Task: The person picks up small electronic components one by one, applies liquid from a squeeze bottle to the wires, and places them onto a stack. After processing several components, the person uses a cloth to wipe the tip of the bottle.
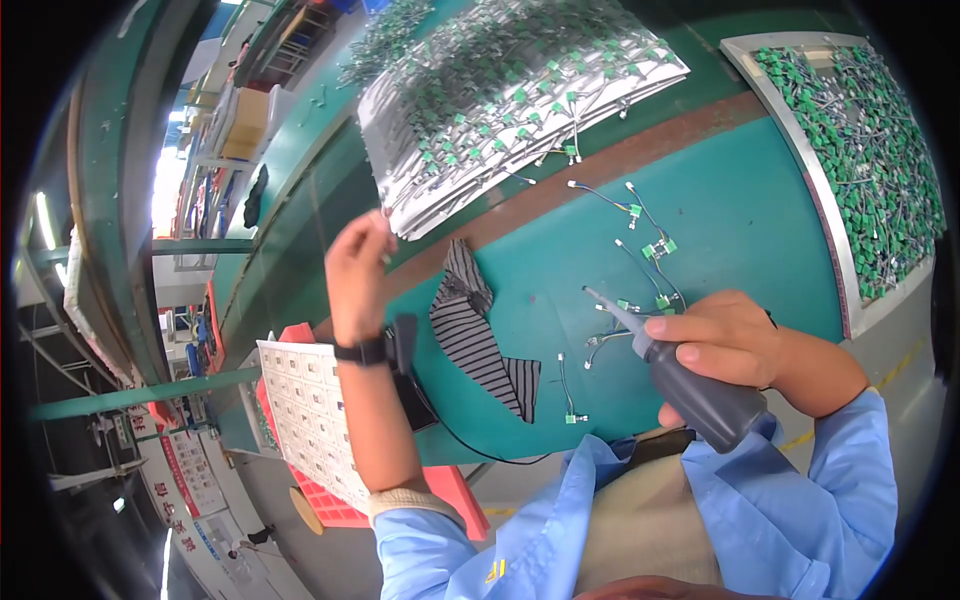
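My right hand (735, 335) is wrapped round a dark grey squeeze bottle (705, 400), whose thin pale nozzle points up and left over the green mat. Near that nozzle lie several small green circuit boards (660, 248) with thin wires and white plugs. One more wired board (574, 418) rests by the mat's near edge. My left hand (357, 265) is raised at the left, fingers curled together, beside the corner of a stack of white sheets (415, 208). What those fingers hold, if anything, is too small to make out. A dark band (362, 352) circles my left wrist.
A grey-and-black striped cloth (480, 345) lies mid-mat. More wired boards cover the white stack (640, 85) at the back. A pale-rimmed tray (832, 225) full of boards stands right. Left, a white gridded panel (305, 425) leans over a red crate (335, 517).
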Available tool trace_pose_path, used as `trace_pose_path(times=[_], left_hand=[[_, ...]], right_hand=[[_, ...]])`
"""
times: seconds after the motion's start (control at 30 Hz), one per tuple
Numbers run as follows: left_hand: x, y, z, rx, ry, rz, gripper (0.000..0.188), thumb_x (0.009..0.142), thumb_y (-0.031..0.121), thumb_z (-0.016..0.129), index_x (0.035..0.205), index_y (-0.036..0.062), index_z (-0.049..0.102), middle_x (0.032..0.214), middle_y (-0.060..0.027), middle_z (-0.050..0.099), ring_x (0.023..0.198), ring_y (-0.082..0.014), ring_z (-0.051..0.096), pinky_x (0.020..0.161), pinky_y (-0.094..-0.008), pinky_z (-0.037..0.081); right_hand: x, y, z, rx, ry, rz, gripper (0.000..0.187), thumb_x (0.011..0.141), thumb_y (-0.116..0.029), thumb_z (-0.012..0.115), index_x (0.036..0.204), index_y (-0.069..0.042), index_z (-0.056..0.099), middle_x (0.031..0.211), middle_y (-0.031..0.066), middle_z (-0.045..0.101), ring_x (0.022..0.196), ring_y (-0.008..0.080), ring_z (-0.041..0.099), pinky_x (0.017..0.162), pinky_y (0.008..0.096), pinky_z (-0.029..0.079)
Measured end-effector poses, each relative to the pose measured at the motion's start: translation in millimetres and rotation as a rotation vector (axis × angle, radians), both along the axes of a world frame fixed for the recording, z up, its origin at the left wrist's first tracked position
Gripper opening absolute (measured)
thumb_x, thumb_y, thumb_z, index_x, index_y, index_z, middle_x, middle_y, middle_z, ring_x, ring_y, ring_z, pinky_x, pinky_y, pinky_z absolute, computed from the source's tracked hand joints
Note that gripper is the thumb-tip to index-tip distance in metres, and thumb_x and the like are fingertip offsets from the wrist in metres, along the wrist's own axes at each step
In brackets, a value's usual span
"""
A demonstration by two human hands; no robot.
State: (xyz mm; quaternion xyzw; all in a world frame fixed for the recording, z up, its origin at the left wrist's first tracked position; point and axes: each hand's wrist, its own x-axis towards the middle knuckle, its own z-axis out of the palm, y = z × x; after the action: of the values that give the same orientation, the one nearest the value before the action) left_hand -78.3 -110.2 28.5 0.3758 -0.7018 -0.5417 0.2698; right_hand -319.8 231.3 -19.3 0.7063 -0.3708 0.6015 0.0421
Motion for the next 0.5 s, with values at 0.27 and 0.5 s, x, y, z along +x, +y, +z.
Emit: trace_pose_path(times=[0.27, 0.5], left_hand=[[-26.7, -104.4, -28.3, -0.346, -0.226, -0.088, 0.019, 0.091, 0.010, 0.070, 0.103, -0.0034, 0.072, 0.088, -0.0011, 0.069, 0.079, -0.0072, 0.059, 0.073, -0.0224, 0.046], [-30.9, -97.7, -41.2, -0.392, -0.334, -0.138, 0.020, 0.090, 0.007, 0.069, 0.107, -0.0025, 0.072, 0.097, -0.0031, 0.071, 0.089, -0.0088, 0.063, 0.083, -0.0234, 0.049]], right_hand=[[-1.5, 2.2, 4.0, 0.021, 0.007, -0.023, 0.068, 0.071, -0.035, 0.091, 0.118, -0.003, 0.054, 0.115, 0.0237, 0.068, 0.067, 0.0221, 0.069, 0.054, 0.0273, 0.055], [-0.6, 5.1, 8.4, 0.035, 0.015, -0.028, 0.071, 0.071, -0.035, 0.091, 0.120, -0.004, 0.051, 0.117, 0.0236, 0.067, 0.067, 0.0227, 0.070, 0.054, 0.0272, 0.054]])
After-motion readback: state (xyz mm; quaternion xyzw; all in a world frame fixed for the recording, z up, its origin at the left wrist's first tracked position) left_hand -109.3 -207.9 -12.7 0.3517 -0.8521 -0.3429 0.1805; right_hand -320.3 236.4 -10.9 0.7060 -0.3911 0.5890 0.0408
